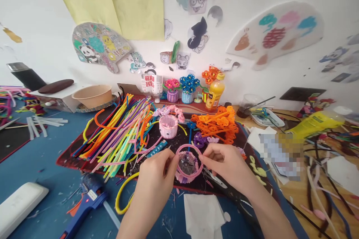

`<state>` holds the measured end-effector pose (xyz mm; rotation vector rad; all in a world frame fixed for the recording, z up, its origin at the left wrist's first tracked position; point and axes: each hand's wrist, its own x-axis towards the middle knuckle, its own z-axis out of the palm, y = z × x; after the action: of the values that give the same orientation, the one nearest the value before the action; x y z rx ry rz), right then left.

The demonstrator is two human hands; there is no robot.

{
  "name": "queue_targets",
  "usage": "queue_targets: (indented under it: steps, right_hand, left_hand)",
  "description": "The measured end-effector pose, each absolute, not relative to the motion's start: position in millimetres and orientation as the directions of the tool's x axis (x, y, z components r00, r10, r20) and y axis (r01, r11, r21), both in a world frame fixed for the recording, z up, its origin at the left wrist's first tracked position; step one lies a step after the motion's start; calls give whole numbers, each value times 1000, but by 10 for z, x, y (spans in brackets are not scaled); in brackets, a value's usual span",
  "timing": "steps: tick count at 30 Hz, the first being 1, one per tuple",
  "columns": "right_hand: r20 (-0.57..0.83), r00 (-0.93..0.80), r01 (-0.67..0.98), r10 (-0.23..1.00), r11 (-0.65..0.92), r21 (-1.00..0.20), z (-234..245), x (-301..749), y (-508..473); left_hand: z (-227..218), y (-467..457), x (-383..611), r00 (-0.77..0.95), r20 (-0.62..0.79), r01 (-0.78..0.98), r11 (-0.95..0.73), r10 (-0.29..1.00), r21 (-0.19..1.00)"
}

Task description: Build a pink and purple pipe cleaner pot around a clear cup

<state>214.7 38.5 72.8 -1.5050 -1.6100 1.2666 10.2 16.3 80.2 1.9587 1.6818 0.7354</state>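
Note:
A ring of pink pipe cleaner (189, 145) is pinched between my left hand (157, 171) on its left side and my right hand (226, 161) on its right. Both sets of fingertips are closed on it. Directly below the ring, seen through it, is a small clear plastic cup bottom (186, 162) edged with pink and lilac pipe cleaner. Whether ring and cup touch, I cannot tell. A pink pipe-cleaner pot (168, 127) with pink and lilac flowers stands just behind. Near my left fingers lies a blue utility knife (157, 148); scissors (215, 179) lie beneath my right hand.
Loose coloured pipe cleaners (120, 138) cover the mat's left part. Orange pipe-cleaner pieces (217, 123) are heaped at right. A blue glue gun (91, 198) lies front left, white tissue (203, 213) in front. An orange drink bottle (215, 91) and finished flower pots (188, 87) line the wall.

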Motion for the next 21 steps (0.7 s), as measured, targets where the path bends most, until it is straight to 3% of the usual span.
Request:
queue_targets:
  steps: [12,18,21]
  right_hand:
    - [-266,-316,524,911,-66,-849,673,2150,426]
    - [-253,-246,568,935,-73,-820,601,2200,444]
    - [-179,-149,584,973,-59,-809,624,2255,432]
  left_hand:
    - [751,276,42,213,-109,791,-106,971,602]
    - [713,316,23,208,-155,828,-90,966,553]
    - [695,309,-44,163,-80,856,-101,983,507]
